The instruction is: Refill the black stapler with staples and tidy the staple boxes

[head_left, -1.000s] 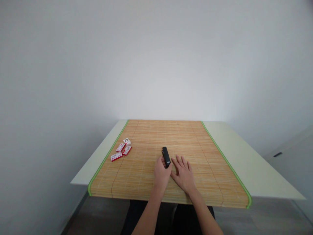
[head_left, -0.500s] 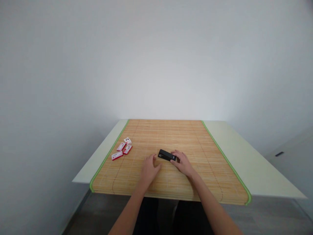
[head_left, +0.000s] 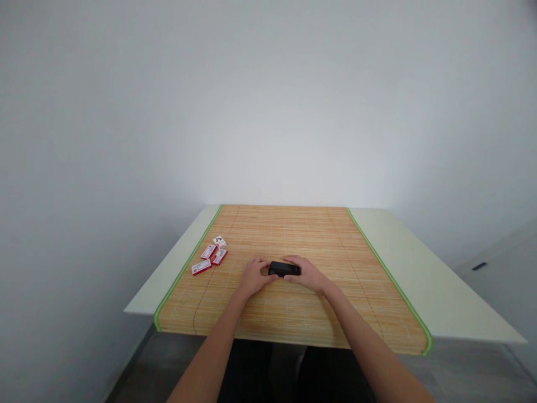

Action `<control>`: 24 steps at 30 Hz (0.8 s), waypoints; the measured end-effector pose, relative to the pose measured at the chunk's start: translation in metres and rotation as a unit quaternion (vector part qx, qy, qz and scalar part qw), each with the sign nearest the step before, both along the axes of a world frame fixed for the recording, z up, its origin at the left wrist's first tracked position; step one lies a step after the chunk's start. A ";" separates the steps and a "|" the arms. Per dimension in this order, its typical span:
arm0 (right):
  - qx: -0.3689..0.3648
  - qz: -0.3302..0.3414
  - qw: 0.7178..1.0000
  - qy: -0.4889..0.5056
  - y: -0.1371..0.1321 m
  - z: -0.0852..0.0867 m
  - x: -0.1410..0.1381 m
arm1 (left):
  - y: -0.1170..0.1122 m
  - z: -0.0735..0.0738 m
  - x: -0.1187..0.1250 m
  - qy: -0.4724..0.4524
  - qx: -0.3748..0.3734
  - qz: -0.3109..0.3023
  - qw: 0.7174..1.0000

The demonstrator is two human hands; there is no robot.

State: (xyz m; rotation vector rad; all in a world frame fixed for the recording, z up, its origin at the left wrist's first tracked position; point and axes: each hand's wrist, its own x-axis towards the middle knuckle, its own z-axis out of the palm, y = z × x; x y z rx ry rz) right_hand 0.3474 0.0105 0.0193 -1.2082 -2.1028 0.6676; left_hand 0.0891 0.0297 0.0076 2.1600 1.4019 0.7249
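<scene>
With the right hand (head_left: 311, 276), pinches one end of the black stapler (head_left: 284, 268), right between both hands. With the left hand (head_left: 253, 279), bends thumb and fingers around its other end; cannot tell if squeezing. Has little red and white boxes (head_left: 202, 266) on the mat (head_left: 289, 232), well left of the left hand.

The stapler (head_left: 285, 268) looks like smooth plastic, the mat (head_left: 319, 235) slatted wood, the tabletop (head_left: 436, 285) smooth.
</scene>
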 end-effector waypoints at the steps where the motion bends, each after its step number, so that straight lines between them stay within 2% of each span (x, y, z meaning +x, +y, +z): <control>1: 0.005 0.000 1.000 0.000 0.003 0.004 -0.008 | -0.001 0.000 0.000 -0.001 0.001 0.000 1.000; 6: 0.022 0.007 1.000 -0.021 0.018 0.020 -0.049 | -0.001 -0.004 0.000 0.000 0.016 0.006 1.000; 11: 0.037 0.020 0.998 -0.039 0.024 0.032 -0.055 | 0.002 -0.007 -0.002 0.018 0.024 0.001 1.000; 17: 0.052 0.012 0.998 -0.030 0.021 0.058 -0.024 | 0.002 -0.006 0.000 0.032 0.002 0.008 0.999; 21: 0.060 -0.009 0.998 -0.036 0.013 0.075 0.008 | 0.002 -0.006 0.001 0.033 -0.006 0.022 0.999; 24: 0.031 -0.036 0.998 -0.044 0.005 0.084 0.038 | 0.004 -0.008 0.001 0.027 -0.009 0.021 0.999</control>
